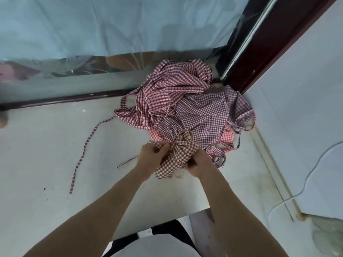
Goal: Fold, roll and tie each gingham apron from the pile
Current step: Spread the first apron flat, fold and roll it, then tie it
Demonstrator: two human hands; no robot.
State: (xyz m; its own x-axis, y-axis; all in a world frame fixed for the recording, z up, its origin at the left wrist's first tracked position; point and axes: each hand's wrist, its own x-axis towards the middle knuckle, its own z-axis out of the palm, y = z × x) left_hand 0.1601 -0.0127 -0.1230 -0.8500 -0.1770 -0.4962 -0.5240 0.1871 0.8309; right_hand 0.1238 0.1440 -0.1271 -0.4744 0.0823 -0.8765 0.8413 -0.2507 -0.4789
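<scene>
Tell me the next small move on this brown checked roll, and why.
Probably draw the strap tight. The left hand pinches a strap end beside the rolled apron, the right hand grips the roll, and the strap wraps around it loosely, so the tie looks unfinished.

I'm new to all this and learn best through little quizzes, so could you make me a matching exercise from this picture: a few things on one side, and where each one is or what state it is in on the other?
Things:
1. rolled brown-checked apron
2. pile of gingham aprons
3. long loose strap
4. white cable

Places or states:
A. heaped in the corner by the dark door frame
B. trailing on the floor at the far right
C. gripped between the left hand and right hand
D. stretched out flat on the white surface, left of the hands

Pairs: 1-C, 2-A, 3-D, 4-B
</scene>
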